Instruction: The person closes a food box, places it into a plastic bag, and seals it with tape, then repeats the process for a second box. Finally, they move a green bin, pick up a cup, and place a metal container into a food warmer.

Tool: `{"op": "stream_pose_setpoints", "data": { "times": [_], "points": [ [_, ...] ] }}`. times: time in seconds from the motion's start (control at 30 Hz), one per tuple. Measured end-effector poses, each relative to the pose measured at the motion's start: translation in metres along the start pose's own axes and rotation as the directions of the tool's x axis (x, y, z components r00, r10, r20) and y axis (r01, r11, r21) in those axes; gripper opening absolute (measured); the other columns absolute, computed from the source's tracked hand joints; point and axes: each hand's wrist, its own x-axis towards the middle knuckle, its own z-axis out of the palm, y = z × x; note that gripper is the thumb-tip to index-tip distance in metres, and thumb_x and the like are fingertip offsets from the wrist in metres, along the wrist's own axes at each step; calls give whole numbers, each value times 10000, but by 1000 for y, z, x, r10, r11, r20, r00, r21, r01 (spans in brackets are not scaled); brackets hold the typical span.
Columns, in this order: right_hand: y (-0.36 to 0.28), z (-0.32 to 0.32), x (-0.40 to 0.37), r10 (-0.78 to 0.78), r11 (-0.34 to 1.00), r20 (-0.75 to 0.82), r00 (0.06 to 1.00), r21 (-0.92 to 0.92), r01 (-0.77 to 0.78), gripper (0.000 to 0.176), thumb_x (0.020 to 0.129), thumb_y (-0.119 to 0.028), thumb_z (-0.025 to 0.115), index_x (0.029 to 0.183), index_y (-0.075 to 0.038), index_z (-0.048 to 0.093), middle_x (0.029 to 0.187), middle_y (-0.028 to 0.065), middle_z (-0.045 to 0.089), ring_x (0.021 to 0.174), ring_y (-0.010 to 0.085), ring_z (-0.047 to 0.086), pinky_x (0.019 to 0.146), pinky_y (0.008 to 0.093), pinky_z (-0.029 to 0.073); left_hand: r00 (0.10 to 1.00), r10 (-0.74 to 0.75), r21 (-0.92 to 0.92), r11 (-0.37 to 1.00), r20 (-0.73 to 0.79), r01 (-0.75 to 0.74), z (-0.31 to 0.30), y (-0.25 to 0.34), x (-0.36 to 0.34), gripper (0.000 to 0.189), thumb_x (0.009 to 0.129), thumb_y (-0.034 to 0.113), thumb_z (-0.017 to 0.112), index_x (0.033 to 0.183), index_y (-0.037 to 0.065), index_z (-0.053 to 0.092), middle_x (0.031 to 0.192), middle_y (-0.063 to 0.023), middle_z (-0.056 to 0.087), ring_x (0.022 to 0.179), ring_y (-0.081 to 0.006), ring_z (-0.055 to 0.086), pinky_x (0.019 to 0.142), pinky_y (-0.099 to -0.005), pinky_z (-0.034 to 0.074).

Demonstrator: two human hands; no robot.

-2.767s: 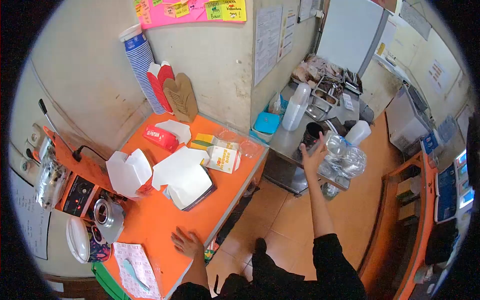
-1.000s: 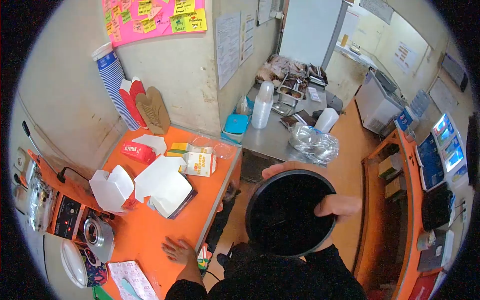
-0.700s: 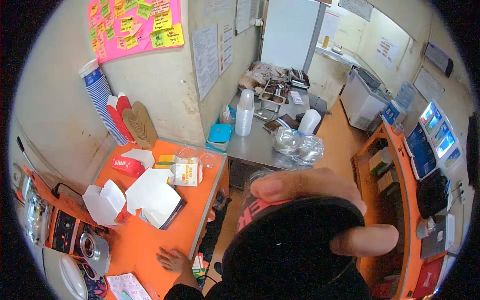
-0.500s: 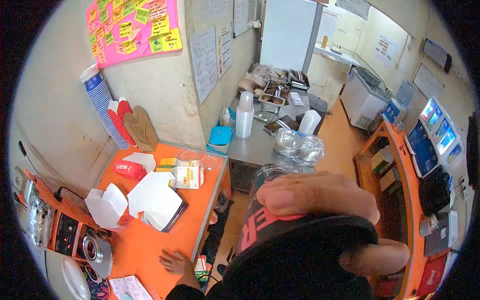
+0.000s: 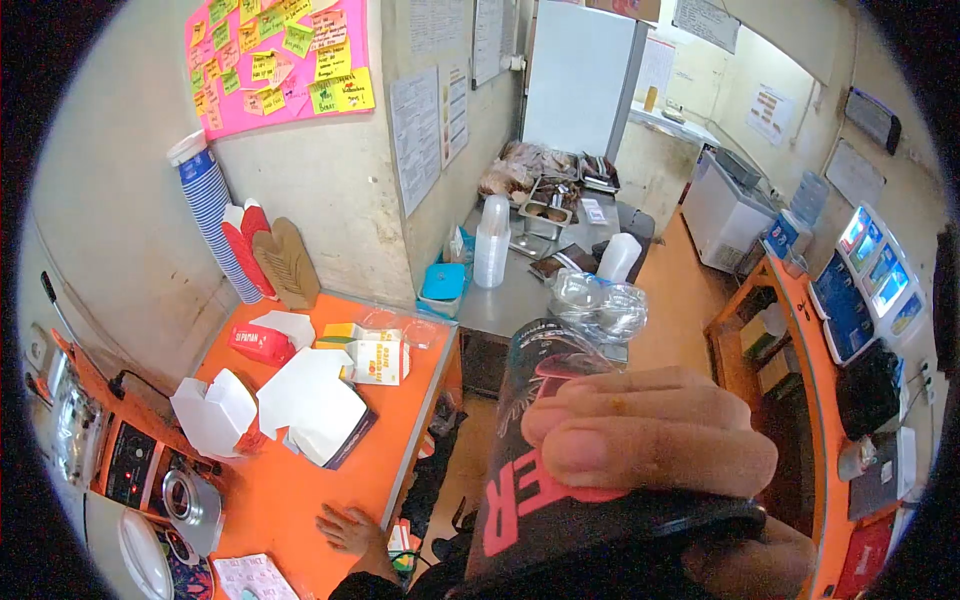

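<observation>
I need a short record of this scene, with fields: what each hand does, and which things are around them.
Right hand: grips a black cup with red letters, held close to the camera
Left hand: rests flat at the edge of the orange table
On the table: open white boxes, a red packet
Behind: stack of blue cups at the wall; steel counter with clear cups

Open white boxes (image 5: 310, 400) beside a red packet (image 5: 260, 343) — striped paper cups (image 5: 215, 225) against the wall, pink noteboard (image 5: 280, 55) above.
</observation>
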Motion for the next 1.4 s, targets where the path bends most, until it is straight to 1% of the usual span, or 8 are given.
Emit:
{"op": "stream_pose_setpoints", "data": {
  "times": [0.37, 0.5, 0.57, 0.7, 1.13, 1.23, 1.3, 1.4],
  "points": [
    [-3, -4, 4, 47, 998, 147, 988, -50, -40, 146, 856, -184, 617, 888, -77, 522, 821, 140, 652, 735, 252, 650, 702, 355, 539, 988, -40, -60, 997, 149, 50, -37, 7, 12, 525, 941, 417, 353, 1411, 187, 398, 1453, -140, 365, 1328, -264, 365, 1000, -458, 305],
    [-5, -8, 7, 59, 996, 208, 976, -77, -44, 132, 843, -164, 644, 880, -79, 550, 813, 123, 663, 743, 231, 653, 718, 338, 533, 999, -4, -39, 999, 43, 5, -24, 5, 7, 516, 940, 413, 360, 1400, 186, 416, 1453, -141, 364, 1324, -267, 367, 1000, -458, 303],
    [-6, -11, 10, 68, 995, 238, 969, -93, -47, 126, 836, -154, 657, 876, -80, 564, 809, 114, 668, 746, 220, 654, 725, 330, 531, 979, -65, -41, 996, 194, 74, -39, 9, 13, 519, 939, 411, 359, 1405, 187, 407, 1451, -140, 367, 1321, -269, 369, 1003, -463, 298],
    [-9, -19, 16, 93, 990, 291, 952, -131, -56, 115, 823, -134, 684, 868, -82, 592, 800, 97, 679, 754, 199, 657, 740, 313, 526, 983, -48, -46, 997, 178, 57, -36, 8, 12, 523, 935, 407, 369, 1409, 188, 397, 1448, -139, 371, 1322, -273, 368, 1001, -474, 297],
    [2, -23, 20, 31, 988, 286, 958, -155, 15, 103, 850, -186, 636, 828, -92, 600, 768, 103, 679, 701, 206, 631, 741, 306, 498, 984, -36, -2, 999, 173, 37, -31, 8, 11, 523, 941, 397, 368, 1423, 194, 377, 1451, -134, 371, 1312, -272, 384, 990, -459, 316],
    [5, -28, 30, -25, 991, 407, 913, -109, 76, 103, 848, -184, 639, 814, -92, 608, 761, 95, 679, 715, 201, 623, 749, 308, 489, 999, 2, -1, 1000, 40, -2, -17, 2, 7, 527, 950, 410, 340, 1430, 195, 366, 1459, -133, 359, 1326, -268, 366, 998, -452, 309],
    [0, -27, 39, 33, 977, 543, 839, -196, 89, 108, 849, -183, 640, 804, -88, 613, 728, 89, 672, 695, 191, 608, 736, 298, 482, 994, -2, 6, 1000, 109, 2, -28, 5, 8, 533, 953, 418, 323, 1435, 193, 357, 1465, -133, 349, 1334, -266, 353, 1001, -452, 307],
    [13, -20, 22, -100, 986, 282, 954, -101, 134, 108, 852, -177, 636, 798, -90, 603, 700, 86, 665, 668, 186, 601, 725, 293, 481, 972, -19, 29, 1000, 236, 12, -33, 6, 10, 546, 960, 434, 290, 1445, 189, 340, 1477, -134, 329, 1352, -263, 326, 1006, -452, 301]
  ]
}}
